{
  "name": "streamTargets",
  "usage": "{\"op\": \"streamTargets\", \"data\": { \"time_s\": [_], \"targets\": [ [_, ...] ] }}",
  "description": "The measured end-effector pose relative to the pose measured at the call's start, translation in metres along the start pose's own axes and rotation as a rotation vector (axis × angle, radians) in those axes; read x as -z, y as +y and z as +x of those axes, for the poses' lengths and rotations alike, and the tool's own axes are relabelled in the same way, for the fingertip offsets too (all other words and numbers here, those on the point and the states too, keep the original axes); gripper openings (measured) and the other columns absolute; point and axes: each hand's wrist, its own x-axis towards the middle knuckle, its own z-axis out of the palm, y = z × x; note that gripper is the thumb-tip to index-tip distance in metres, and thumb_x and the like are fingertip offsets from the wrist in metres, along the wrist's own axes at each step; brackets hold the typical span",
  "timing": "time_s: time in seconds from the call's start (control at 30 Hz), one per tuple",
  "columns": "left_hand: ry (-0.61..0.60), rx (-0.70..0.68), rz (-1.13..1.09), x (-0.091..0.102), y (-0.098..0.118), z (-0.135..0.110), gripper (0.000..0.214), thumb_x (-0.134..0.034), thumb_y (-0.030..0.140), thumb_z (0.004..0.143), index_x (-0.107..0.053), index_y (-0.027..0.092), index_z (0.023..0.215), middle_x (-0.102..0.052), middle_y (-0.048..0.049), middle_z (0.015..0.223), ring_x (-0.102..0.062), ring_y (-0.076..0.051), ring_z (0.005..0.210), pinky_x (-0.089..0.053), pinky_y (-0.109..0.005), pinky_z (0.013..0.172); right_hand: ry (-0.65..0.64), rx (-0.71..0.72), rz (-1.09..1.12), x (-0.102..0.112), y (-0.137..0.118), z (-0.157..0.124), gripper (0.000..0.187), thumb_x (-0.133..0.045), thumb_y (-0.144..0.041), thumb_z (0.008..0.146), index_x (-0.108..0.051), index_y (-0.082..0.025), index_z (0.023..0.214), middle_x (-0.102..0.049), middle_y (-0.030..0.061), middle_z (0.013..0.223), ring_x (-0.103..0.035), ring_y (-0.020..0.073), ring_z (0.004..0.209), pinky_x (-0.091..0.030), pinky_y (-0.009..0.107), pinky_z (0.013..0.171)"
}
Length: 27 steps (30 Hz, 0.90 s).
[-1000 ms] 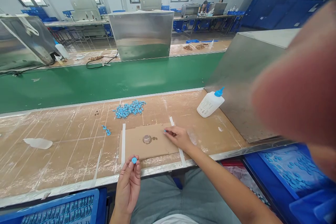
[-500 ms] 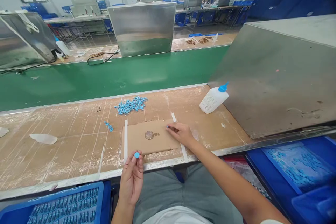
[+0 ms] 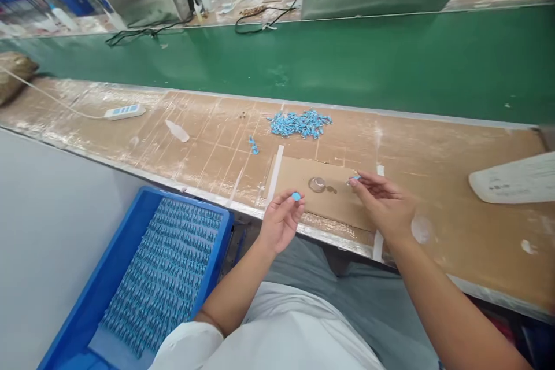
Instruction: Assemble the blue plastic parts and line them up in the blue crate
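Note:
Between thumb and fingertips, my left hand (image 3: 281,221) pinches a small round blue disc (image 3: 296,196) over the near left part of a cardboard sheet (image 3: 342,208). My right hand (image 3: 387,203) grips a small blue piece (image 3: 355,177) above the sheet's right side; its exact kind is too small to tell. Between the hands, a small round clear dish (image 3: 317,184) rests on the cardboard beside dark wet spots. Behind the sheet lies a pile of small blue pieces (image 3: 300,124) with shiny ends. A few loose blue pieces (image 3: 254,145) lie left of the pile.
At the right edge lies or leans a white bottle (image 3: 511,179). To my left, a blue tray (image 3: 226,225) holds rows of small blue pieces. Further along the table are a power strip (image 3: 125,112) and a flat whitish piece (image 3: 177,131). A green strip (image 3: 277,63) runs behind.
My view has swung left and down, bringing the blue tray and power strip into sight. My right hand now holds a more visible blue piece; the left still pinches its disc.

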Motion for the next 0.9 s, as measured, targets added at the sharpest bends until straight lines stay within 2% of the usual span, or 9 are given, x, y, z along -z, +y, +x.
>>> {"op": "streamTargets", "data": {
  "time_s": [0.13,0.27,0.37,0.47,0.57,0.7,0.9],
  "targets": [
    [-0.027,0.012,-0.018,-0.002,-0.003,0.003,0.021,-0.077,0.012,0.080,-0.072,0.011,0.100,-0.075,-0.0084,0.099,-0.072,-0.010,0.083,-0.057,-0.017,0.080,-0.041,0.068,-0.023,-0.018,-0.006,0.001,0.031,-0.082,-0.042,0.083,-0.079,-0.020,0.104,-0.076,0.0064,0.090,-0.072,0.0189,0.075,-0.063,0.031,0.071],
    [-0.040,0.010,-0.030,0.000,-0.003,0.008,0.020,-0.076,0.013,0.082,-0.072,0.010,0.102,-0.075,-0.0088,0.100,-0.072,-0.009,0.083,-0.057,-0.016,0.080,-0.063,0.288,-0.156,-0.029,-0.012,0.004,0.022,-0.077,-0.038,0.089,-0.079,-0.022,0.103,-0.076,0.0048,0.093,-0.072,0.0189,0.075,-0.062,0.033,0.076],
    [-0.028,-0.002,-0.023,0.001,-0.004,0.011,0.020,-0.077,0.012,0.081,-0.072,0.010,0.100,-0.075,-0.0083,0.099,-0.072,-0.009,0.082,-0.056,-0.017,0.081,-0.070,0.412,-0.232,-0.035,-0.017,0.004,0.018,-0.073,-0.036,0.092,-0.078,-0.023,0.102,-0.076,0.0047,0.092,-0.072,0.0194,0.073,-0.062,0.034,0.073],
    [-0.014,-0.014,-0.011,0.001,-0.005,0.011,0.021,-0.079,0.013,0.079,-0.072,0.011,0.099,-0.075,-0.0084,0.100,-0.072,-0.010,0.083,-0.056,-0.019,0.082,-0.057,0.483,-0.240,-0.039,-0.013,0.004,0.014,-0.072,-0.033,0.093,-0.078,-0.024,0.102,-0.076,0.0046,0.092,-0.072,0.0198,0.074,-0.061,0.035,0.071],
    [-0.010,-0.017,-0.004,0.001,-0.006,0.010,0.024,-0.081,0.014,0.077,-0.072,0.011,0.099,-0.075,-0.0085,0.100,-0.072,-0.011,0.084,-0.055,-0.020,0.084,-0.055,0.559,-0.248,-0.038,-0.004,0.004,0.014,-0.072,-0.028,0.092,-0.077,-0.025,0.105,-0.076,0.0047,0.097,-0.073,0.0212,0.082,-0.061,0.036,0.076],
    [-0.004,-0.025,0.007,0.002,-0.007,0.009,0.025,-0.082,0.012,0.075,-0.072,0.011,0.098,-0.075,-0.0083,0.099,-0.072,-0.011,0.083,-0.055,-0.022,0.086,-0.068,0.630,-0.289,-0.037,0.005,0.006,0.016,-0.072,-0.025,0.092,-0.076,-0.025,0.107,-0.076,0.0056,0.098,-0.073,0.0218,0.084,-0.061,0.036,0.078],
    [-0.019,-0.019,-0.011,0.002,-0.006,0.009,0.022,-0.081,0.014,0.077,-0.072,0.011,0.097,-0.075,-0.0082,0.098,-0.072,-0.010,0.083,-0.056,-0.019,0.081,-0.100,0.646,-0.260,-0.038,0.009,0.005,0.019,-0.073,-0.022,0.090,-0.075,-0.026,0.109,-0.075,0.0045,0.097,-0.073,0.0204,0.083,-0.060,0.035,0.077]
  ]
}}
